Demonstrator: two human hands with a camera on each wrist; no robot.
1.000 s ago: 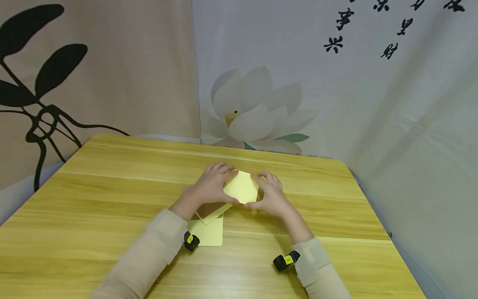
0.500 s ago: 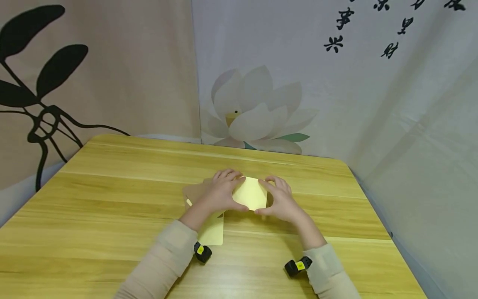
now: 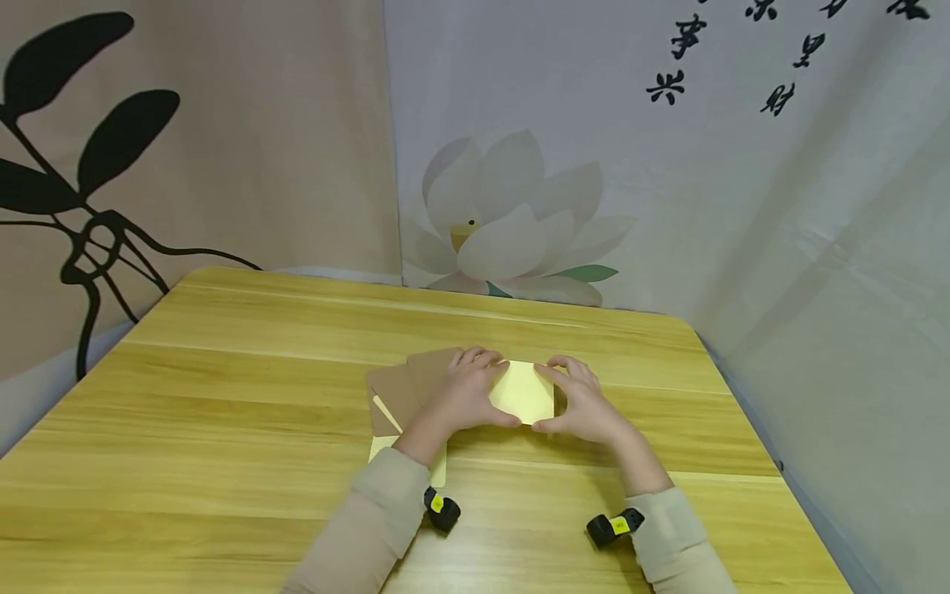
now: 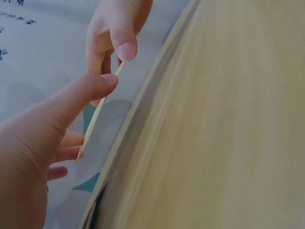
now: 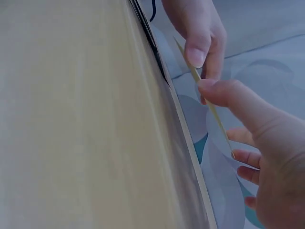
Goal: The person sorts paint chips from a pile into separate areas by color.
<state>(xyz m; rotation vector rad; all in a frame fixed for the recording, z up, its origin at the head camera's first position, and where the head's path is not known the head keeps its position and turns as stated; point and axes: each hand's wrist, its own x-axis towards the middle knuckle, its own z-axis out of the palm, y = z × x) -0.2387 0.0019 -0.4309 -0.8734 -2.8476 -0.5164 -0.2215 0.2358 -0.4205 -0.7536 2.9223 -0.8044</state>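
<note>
The left hand [image 3: 469, 398] and right hand [image 3: 586, 410] pinch the yellow card [image 3: 525, 393], seemingly a positioning step, with the next move likely needing even pressure, brown cards [image 3: 396, 389] left of the grip.

Soft, even light washes a table [image 3: 223, 495], a pale glare pooling toward its near edge. A card [image 3: 527, 393] gleams between left hand [image 3: 471, 394] and right hand [image 3: 583, 407], faint, soft-edged shadows below them. Past the far edge, the cloth [image 3: 742, 214] is greyer. Both wrist views are dim and hazy, the table smeared, whether by motion or focus being hard to tell.
</note>
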